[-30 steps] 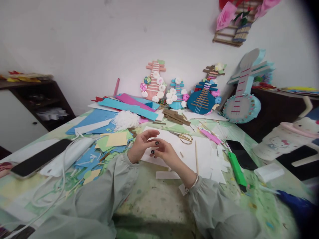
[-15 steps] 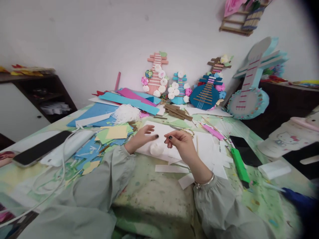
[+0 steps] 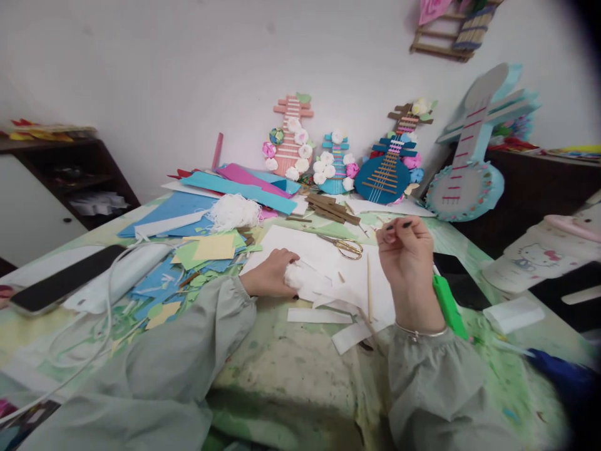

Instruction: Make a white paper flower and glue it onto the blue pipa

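Observation:
My left hand [image 3: 272,274] is closed around the side of a white, round, paper-like ball [image 3: 300,275], which rests on the white sheets [image 3: 282,241]. Well to the right, my right hand [image 3: 406,250] is raised with its fingers pinched together; whatever is between them, if anything, is too small to make out. Gold-handled scissors [image 3: 350,247] lie on the sheets between the hands. A thin wooden stick [image 3: 370,288] lies near the right wrist. White paper strips [image 3: 319,315] are spread in front of the sheets.
Coloured paper scraps [image 3: 213,246], a white thread heap [image 3: 235,212] and a dark phone [image 3: 70,275] lie left. A green glue gun [image 3: 448,307], another phone [image 3: 460,282] and a white cup [image 3: 530,257] stand or lie right. Decorated lute models [image 3: 385,178] lean against the wall.
My right hand has moved right and up, away from the white ball. My left hand has come down and closed on the ball. The view has shifted slightly.

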Demonstrator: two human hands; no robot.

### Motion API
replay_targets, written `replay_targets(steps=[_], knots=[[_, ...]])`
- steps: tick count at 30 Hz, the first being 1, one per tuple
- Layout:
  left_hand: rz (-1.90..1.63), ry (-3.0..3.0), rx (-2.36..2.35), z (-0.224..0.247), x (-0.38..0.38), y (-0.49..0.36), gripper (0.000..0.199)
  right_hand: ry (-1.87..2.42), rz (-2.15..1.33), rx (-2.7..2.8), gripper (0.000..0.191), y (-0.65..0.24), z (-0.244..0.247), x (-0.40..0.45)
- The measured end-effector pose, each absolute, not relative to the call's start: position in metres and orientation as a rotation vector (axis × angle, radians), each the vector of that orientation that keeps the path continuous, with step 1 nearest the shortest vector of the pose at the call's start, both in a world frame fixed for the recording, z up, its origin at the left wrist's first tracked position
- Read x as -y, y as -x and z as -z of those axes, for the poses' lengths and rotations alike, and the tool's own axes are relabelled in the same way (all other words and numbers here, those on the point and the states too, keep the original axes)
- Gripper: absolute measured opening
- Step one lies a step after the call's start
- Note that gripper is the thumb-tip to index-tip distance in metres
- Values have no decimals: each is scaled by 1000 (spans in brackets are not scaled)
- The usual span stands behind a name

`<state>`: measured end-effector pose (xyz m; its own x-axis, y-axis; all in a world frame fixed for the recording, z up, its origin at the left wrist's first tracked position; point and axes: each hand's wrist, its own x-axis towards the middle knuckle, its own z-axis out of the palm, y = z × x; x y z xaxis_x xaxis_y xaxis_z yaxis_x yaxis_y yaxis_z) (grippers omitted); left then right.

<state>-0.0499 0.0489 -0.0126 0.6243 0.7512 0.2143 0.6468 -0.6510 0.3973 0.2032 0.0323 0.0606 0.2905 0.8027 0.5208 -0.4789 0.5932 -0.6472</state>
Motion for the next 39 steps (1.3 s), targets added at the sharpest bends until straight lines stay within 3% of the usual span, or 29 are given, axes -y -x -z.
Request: replay_targets(steps=[4,7,10,18,25,39], knots=[[-517,-2551,-1123,7,-46,48,61,704,-691,1024,30,-208,-50,-43],[-608,-2503,-1082,4,-44,46,61,907,-740,1180,6,-196,-32,-50],[-801,-2420,-1021,1,-43,44,60,986,-862,1313,31,-179,-16,-52],[-1155,-2164,-959,5,-40,40,74,818,-1158,1569,40,-141,2,-40],[-1141,-2250,-906,2,-36,39,69,840,-958,1593,23,-139,-2,-32],[-1225,-2235,-794,2,-33,39,72,936,-753,1544,16,-138,-3,-29]])
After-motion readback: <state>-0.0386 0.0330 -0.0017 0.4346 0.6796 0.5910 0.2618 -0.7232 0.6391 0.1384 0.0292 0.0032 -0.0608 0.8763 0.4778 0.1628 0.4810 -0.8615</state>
